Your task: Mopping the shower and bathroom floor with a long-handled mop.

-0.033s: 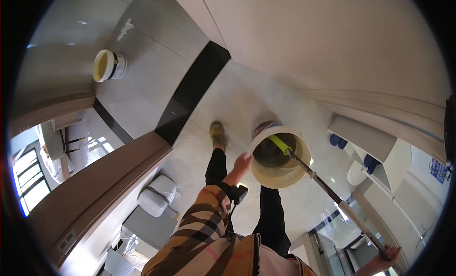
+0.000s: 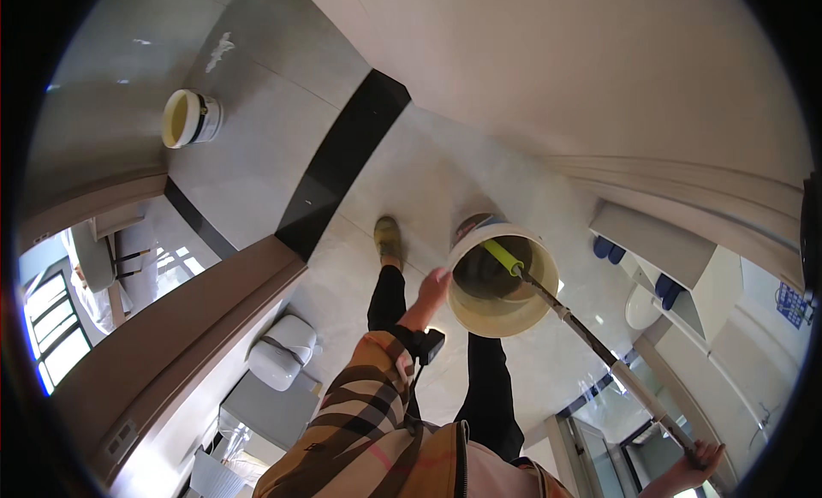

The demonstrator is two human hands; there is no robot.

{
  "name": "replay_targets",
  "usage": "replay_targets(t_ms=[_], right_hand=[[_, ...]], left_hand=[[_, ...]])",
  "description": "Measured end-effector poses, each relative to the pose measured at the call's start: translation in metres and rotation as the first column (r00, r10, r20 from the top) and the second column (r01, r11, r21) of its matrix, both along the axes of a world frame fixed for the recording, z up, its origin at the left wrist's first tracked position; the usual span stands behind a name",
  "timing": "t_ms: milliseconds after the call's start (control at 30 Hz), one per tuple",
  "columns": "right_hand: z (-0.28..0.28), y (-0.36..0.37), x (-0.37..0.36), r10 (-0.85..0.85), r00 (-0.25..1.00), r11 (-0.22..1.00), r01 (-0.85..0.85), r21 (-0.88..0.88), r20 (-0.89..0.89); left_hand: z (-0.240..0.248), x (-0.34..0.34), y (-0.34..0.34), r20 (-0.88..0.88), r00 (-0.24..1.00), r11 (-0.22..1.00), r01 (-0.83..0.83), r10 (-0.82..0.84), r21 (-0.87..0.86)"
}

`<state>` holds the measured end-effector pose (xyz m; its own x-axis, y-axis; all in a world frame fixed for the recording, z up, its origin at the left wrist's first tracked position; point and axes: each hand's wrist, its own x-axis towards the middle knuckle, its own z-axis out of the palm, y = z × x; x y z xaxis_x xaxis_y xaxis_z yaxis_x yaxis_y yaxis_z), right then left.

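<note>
A large pale bucket [image 2: 548, 297] with dark grey liquid inside stands out in front of my legs. Closed at the bucket's left rim is my left hand [image 2: 431, 289]; its exact hold is partly hidden. A paint roller with a lime-green sleeve [image 2: 502, 256] rests in the bucket, its head over the liquid. Its long, stained pole [image 2: 591, 343] slants down to the lower right. Near the pole's far end, my right hand [image 2: 705, 458] wraps round it. A small black device [image 2: 431, 345] sits at my left wrist.
A second white bucket [image 2: 193, 119] stands on the floor at the far left. A black floor strip [image 2: 347, 160] crosses ahead. A wall [image 2: 582, 78] rises at the upper right, a brown door frame [image 2: 171, 352] at the left. A grey-white lidded bin [image 2: 282, 352] stands left of my arm.
The bucket, roller and my left hand sit very slightly further left in the picture, as does the floor. My holds look the same.
</note>
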<state>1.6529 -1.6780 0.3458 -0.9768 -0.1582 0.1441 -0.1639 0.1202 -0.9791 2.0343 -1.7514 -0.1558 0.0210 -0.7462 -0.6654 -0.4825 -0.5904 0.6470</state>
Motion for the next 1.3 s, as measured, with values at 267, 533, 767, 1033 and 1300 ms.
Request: replay_targets(t_ms=[267,533,767,1033,1300], right_hand=[[-0.013,0.017,-0.030,-0.091,0.993,0.993,0.095,0.063,-0.072],[0.001,0.004,-0.032,0.101,0.988,0.992,-0.091,-0.090,0.119],[0.018,0.013,-0.040,0.497,0.868,0.868,-0.497,-0.017,-0.003],[0.008,-0.009,-0.014,0.694,0.718,0.705,-0.691,-0.161,-0.041],[-0.126,-0.020,-0.046,0.762,0.577,0.535,-0.817,0.216,0.296]], left_hand=[[-0.051,0.005,-0.007,-0.027,0.989,0.949,-0.129,0.143,0.288],[-0.109,0.034,0.021,-0.193,0.980,0.954,0.096,-0.042,0.282],[0.041,-0.079,-0.091,-0.159,0.945,0.877,0.192,-0.286,-0.440],[0.217,-0.226,-0.050,-0.336,0.271,0.429,0.474,-0.902,-0.769],[0.242,-0.209,-0.087,-0.320,0.632,0.593,0.280,-0.706,-0.755]])
